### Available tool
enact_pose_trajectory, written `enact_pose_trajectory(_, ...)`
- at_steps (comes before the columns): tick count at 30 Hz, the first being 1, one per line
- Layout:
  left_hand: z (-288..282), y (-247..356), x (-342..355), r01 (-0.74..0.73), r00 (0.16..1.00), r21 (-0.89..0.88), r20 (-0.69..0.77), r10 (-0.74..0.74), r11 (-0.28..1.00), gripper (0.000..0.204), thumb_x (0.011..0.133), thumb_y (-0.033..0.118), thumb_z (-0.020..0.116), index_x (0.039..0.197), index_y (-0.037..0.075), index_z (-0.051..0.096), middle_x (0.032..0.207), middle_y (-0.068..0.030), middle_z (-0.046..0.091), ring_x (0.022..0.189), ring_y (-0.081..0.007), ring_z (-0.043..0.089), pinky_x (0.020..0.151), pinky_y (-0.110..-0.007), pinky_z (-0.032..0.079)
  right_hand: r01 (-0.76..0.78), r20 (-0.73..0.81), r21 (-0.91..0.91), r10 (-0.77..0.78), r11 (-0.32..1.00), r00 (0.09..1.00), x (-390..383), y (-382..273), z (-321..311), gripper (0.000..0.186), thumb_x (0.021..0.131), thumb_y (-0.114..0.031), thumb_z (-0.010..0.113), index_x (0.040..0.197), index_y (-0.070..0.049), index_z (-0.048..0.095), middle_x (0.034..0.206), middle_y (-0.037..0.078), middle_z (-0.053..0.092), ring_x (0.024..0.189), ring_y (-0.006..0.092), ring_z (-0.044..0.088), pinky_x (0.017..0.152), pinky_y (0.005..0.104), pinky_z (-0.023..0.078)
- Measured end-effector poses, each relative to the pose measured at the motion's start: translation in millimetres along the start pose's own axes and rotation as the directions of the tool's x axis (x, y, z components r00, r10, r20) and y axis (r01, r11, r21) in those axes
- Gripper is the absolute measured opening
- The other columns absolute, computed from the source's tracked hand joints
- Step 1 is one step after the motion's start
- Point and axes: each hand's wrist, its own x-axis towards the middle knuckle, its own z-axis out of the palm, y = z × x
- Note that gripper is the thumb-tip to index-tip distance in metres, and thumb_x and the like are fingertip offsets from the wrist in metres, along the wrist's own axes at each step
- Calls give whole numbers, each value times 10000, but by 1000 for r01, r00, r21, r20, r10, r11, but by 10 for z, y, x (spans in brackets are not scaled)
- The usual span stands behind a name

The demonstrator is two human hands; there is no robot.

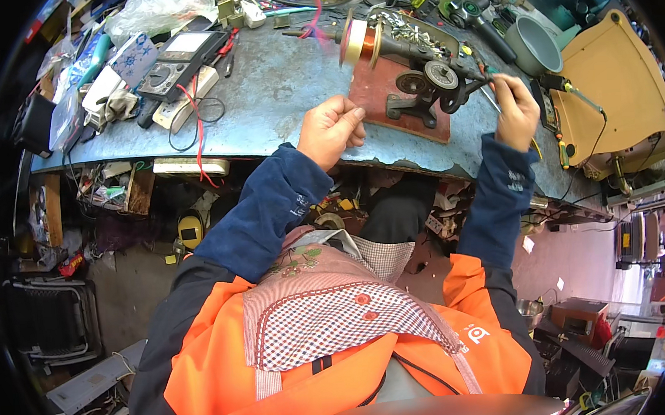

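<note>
A hand-cranked coil winder (425, 77) of dark metal, with a round dial, stands on a reddish-brown board (371, 101). On its shaft sits a spool (357, 42) with pale flanges, its left side blurred. My right hand (517, 112) is closed around the crank handle at the winder's right end. My left hand (333, 133) is just left of the board, near the bench's front edge. Its thumb presses against the curled fingers; anything pinched between them is too thin or hidden to make out. A pink strand (314, 16) shows at the shaft's left end.
The blue bench (263, 97) has a worn front edge. At left lie an analogue multimeter (172, 64), red and black leads, and a plastic bag (161, 15). A metal tray of small parts (413, 32) is behind the winder. At right are a grey bowl (534, 45) and a tan panel (610, 95).
</note>
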Motion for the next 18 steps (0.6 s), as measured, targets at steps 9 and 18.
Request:
enact_pose_trajectory(9, -17, 9, -14, 3, 1000, 34, 11, -3, 999, 132, 1020, 150, 603, 965, 32, 626, 766, -38, 665, 640, -102, 626, 607, -253, 536, 44, 377, -439, 140, 897, 915, -585, 55, -113, 113, 903, -75, 680, 926, 33, 704, 791, 100, 638, 723, 176, 596, 653, 311, 451)
enact_pose_trajectory(18, 18, 0, 13, 15, 1000, 13, 15, -15, 1000, 135, 1019, 154, 604, 966, 31, 625, 768, -38, 664, 640, -104, 625, 607, -253, 536, 67, -17, -73, -68, 995, 998, 75, 75, 30, 135, 982, -97, 649, 987, 13, 727, 760, -44, 584, 710, 53, 474, 628, 244, 371)
